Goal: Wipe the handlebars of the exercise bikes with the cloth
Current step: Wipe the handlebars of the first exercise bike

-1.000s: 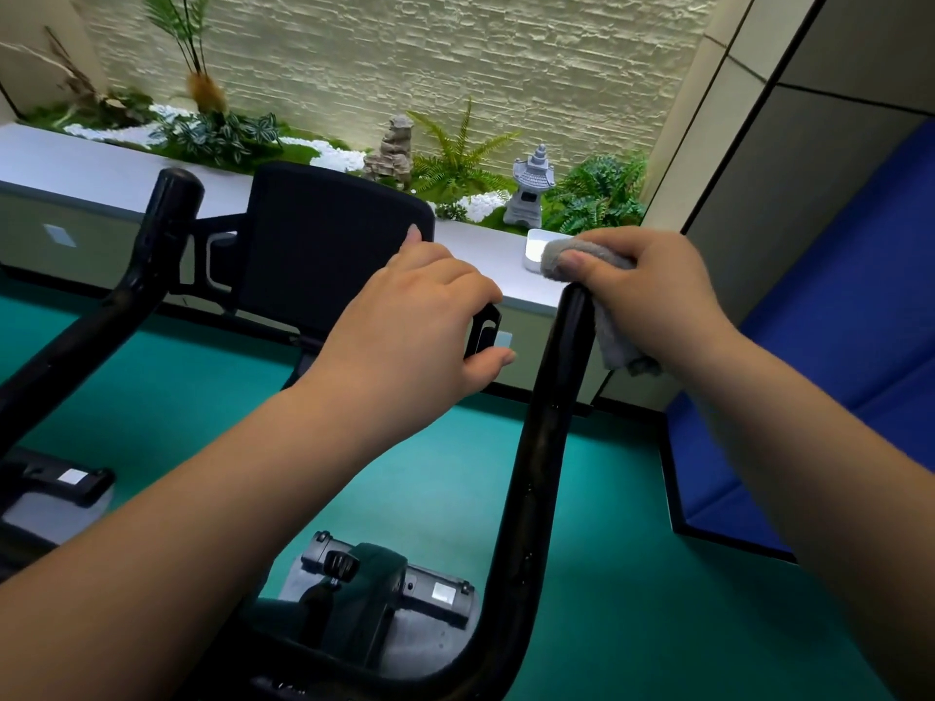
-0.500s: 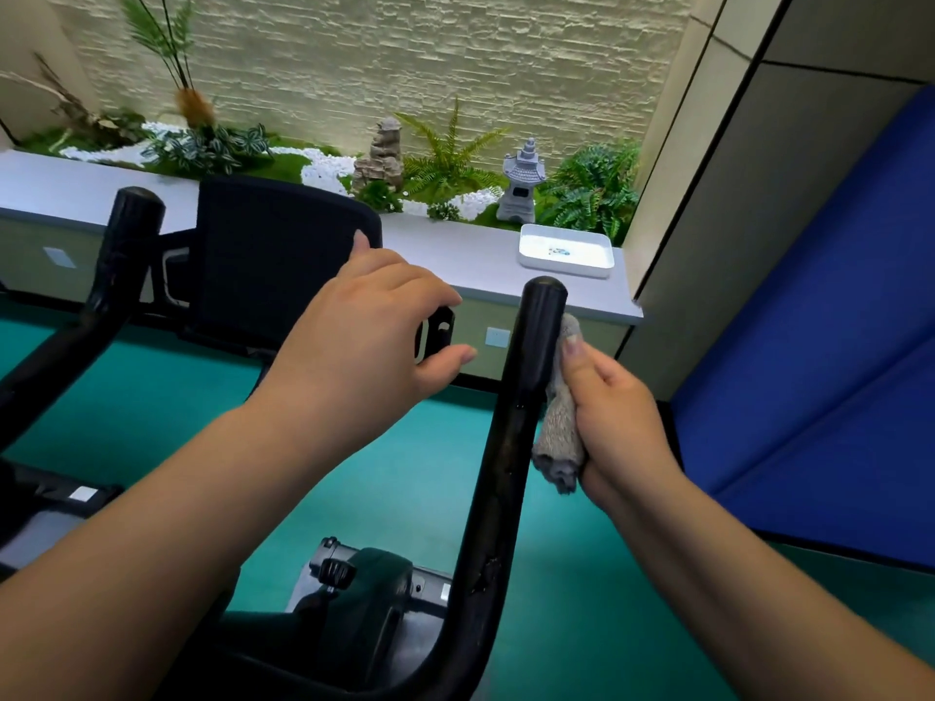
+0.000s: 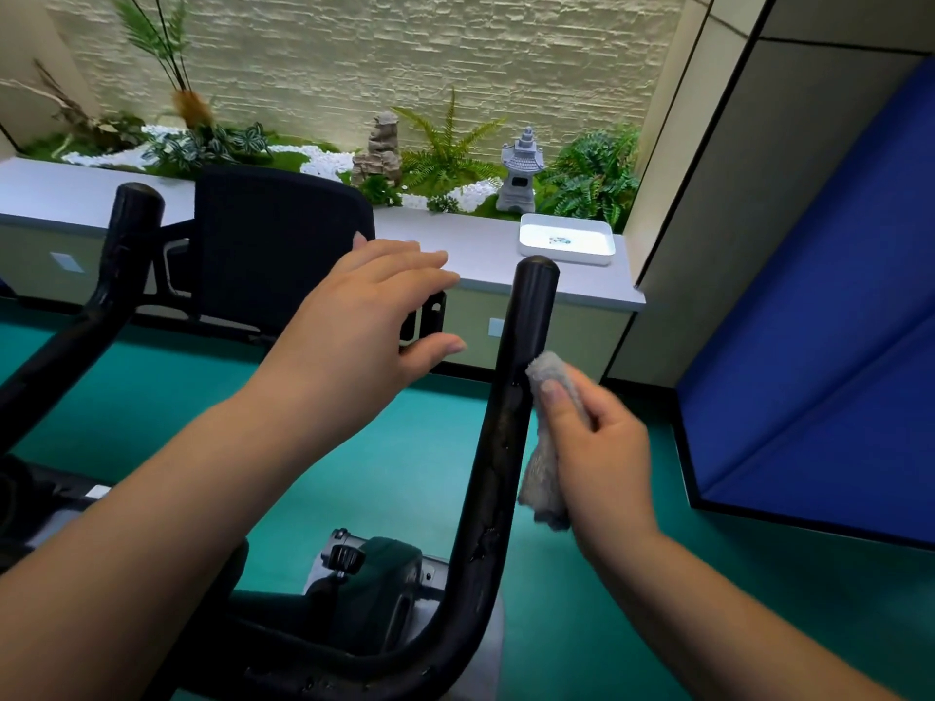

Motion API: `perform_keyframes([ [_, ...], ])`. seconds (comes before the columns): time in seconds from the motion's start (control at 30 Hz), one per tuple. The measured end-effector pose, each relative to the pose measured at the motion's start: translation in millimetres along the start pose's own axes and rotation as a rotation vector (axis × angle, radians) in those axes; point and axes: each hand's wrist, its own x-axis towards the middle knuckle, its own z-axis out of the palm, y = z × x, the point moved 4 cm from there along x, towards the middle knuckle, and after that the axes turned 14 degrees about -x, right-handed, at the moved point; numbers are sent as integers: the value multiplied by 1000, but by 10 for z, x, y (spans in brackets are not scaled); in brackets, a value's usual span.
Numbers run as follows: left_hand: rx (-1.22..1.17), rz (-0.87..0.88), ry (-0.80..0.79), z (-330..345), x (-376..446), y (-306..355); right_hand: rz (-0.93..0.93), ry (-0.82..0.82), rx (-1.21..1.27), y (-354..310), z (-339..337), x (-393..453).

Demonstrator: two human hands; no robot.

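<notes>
Teal floor [image 3: 415,447] is seen below. Grey cloth [image 3: 549,447] is pinched by the right hand [image 3: 602,462] against the right handlebar [image 3: 511,412]; left hand [image 3: 359,326] is held with fingers loosely spread, gripping nothing.
</notes>
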Motion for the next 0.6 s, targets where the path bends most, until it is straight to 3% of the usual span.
perform_keyframes([
  [0.13,19,1,-13,9,-68,3,-305,135,-100,-276,-118,188],
  [0.23,40,5,-24,5,-100,7,-463,122,-200,-198,-99,57],
  [0.37,61,9,-40,0,-113,7,-522,64,-221,-108,-55,-174],
  [0.6,77,10,-50,-24,-94,31,-556,122,-316,-455,9,51],
])
